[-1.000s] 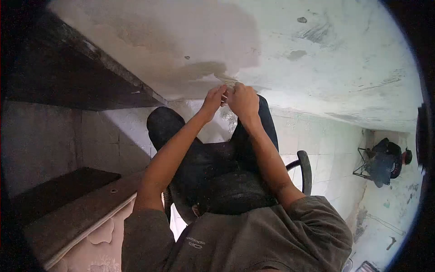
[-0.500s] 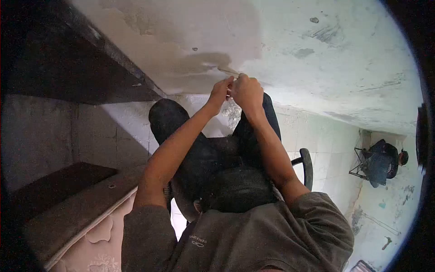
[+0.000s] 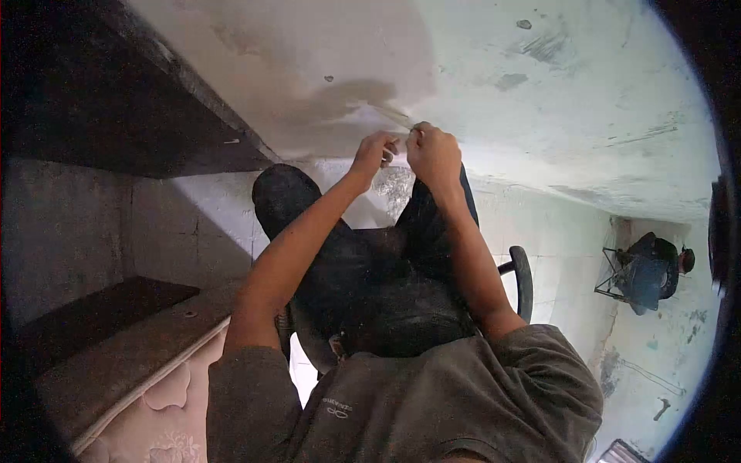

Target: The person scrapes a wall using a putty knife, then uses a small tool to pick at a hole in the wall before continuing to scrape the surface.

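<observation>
In front of a stained pale wall, above my knees, my right hand (image 3: 434, 158) is closed on a thin pale strip (image 3: 395, 116). The strip juts out from the fingertips up and to the left; its exact kind is not clear. Just left of it, my left hand (image 3: 373, 160) has its fingers curled, with a small white bit (image 3: 388, 154) showing at them, too small to name. A narrow gap separates the two hands. A dark shadow falls on the wall beyond the strip.
I sit on a chair with a black armrest (image 3: 522, 284). A dark slab (image 3: 147, 108) juts out at upper left. A brown board edge (image 3: 154, 332) and pink floral padding (image 3: 181, 397) lie at lower left. A folding-framed dark item (image 3: 650, 272) stands at far right.
My hands, close together before, have drawn apart. The right hand has shifted slightly right, and more of the pale strip shows. The view has tilted slightly.
</observation>
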`<state>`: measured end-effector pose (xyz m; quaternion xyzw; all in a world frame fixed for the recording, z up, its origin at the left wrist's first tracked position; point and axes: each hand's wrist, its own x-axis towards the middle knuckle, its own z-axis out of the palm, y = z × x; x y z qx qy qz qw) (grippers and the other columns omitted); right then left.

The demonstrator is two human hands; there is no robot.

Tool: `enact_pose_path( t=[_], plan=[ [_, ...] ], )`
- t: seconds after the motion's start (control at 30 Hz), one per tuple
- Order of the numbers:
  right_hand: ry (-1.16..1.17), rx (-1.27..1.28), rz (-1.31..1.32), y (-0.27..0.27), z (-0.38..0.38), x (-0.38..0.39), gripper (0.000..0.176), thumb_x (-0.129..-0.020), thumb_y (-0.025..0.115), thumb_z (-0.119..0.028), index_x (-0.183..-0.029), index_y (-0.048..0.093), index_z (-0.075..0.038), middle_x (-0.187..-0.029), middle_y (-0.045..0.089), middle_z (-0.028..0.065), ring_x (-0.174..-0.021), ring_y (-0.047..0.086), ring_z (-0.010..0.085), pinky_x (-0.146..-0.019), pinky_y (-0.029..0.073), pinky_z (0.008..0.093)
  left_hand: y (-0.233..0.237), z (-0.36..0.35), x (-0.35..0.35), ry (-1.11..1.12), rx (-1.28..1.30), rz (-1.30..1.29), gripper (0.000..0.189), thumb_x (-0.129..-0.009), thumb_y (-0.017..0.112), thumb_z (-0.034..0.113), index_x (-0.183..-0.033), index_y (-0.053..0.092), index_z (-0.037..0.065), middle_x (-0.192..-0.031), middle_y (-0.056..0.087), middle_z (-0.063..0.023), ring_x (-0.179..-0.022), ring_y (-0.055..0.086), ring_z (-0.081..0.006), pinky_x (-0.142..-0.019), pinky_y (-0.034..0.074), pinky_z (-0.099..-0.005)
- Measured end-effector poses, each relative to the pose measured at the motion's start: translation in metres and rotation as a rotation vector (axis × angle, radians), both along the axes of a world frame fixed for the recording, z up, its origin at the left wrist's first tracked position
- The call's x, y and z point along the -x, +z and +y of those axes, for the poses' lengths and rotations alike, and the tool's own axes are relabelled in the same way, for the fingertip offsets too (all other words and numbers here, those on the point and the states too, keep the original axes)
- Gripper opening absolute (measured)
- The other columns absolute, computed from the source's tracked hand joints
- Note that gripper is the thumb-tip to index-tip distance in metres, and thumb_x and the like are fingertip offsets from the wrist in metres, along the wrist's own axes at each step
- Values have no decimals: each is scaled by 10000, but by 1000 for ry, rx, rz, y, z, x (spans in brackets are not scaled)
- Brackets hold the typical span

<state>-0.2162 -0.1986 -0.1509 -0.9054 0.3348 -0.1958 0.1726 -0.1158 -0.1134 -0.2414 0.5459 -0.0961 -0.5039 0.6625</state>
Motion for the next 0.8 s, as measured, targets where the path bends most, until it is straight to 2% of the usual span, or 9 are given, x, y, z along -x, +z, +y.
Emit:
enact_pose_path(
  t=[0.13, 0.17, 0.23, 0.37, 0.53, 0.63, 0.7, 0.73, 0.8],
  plan=[
    [19, -175, -90, 2, -15, 8, 186, -840, 618, -174, -916, 701, -27, -689, 643, 233, -649, 660, 373, -610, 521, 407, 4, -1, -10, 34, 0, 19, 248, -872, 539, 306, -861, 633, 77, -730, 555, -6, -591, 477, -87, -528, 372, -242],
    [37, -185, -103, -5, -21, 10, 200, -835, 609, -196, -938, 709, -57, -713, 653, 229, -677, 651, 400, -628, 524, 449, 4, -1, -12, 30, 0, 20, 248, -872, 539, 306, -861, 633, 77, -730, 555, -6, -591, 477, -87, -528, 372, -242],
    [54, -184, -107, -11, -23, 15, 202, -837, 611, -202, -937, 708, -56, -713, 654, 226, -676, 654, 392, -627, 527, 441, 4, -1, -16, 24, -22, 27, 247, -886, 529, 309, -916, 623, 82, -768, 528, 14, -663, 476, -92, -609, 391, -246],
    [50, -288, -190, 8, -21, 23, 213, -840, 631, -229, -938, 704, -54, -711, 662, 207, -666, 665, 359, -635, 533, 414, 5, -3, -15, 36, -10, 20, 263, -901, 509, 323, -912, 624, 86, -769, 534, 13, -659, 477, -95, -616, 397, -245],
    [149, -275, -132, -46, -44, 17, 208, -848, 638, -246, -940, 702, -71, -735, 672, 189, -701, 679, 332, -642, 533, 399, -11, -11, -24, 51, -14, 37, 301, -901, 504, 364, -905, 630, 90, -770, 550, 14, -664, 491, -100, -620, 405, -257],
    [157, -211, -80, -50, -43, 23, 204, -849, 643, -222, -960, 700, -61, -752, 674, 191, -715, 676, 341, -636, 527, 397, -16, -11, -30, 23, -42, 25, 314, -887, 522, 385, -903, 630, 90, -768, 552, 12, -669, 499, -106, -618, 405, -260],
    [173, -346, -261, -53, -39, 27, 203, -883, 643, -179, -986, 691, -11, -582, 581, 76, -522, 520, 114, -517, 428, 282, -19, -8, -29, 45, -85, 3, 321, -880, 527, 391, -898, 632, 89, -770, 556, 9, -671, 499, -108, -615, 404, -261],
    [176, -351, -261, -55, -38, 27, 203, -883, 643, -179, -986, 691, -11, -582, 581, 76, -522, 520, 114, -517, 428, 282, -19, -9, -30, 57, -122, -29, 327, -874, 532, 398, -893, 634, 87, -772, 559, 5, -672, 499, -109, -613, 403, -262],
    [139, -554, -323, -56, -39, 29, 211, -909, 621, -176, -999, 687, 2, -601, 531, 2, -558, 435, 67, -511, 380, 252, -16, -10, -30, 53, -126, -35, 330, -871, 536, 401, -890, 633, 86, -773, 562, 2, -667, 497, -109, -609, 399, -260]
  ],
)
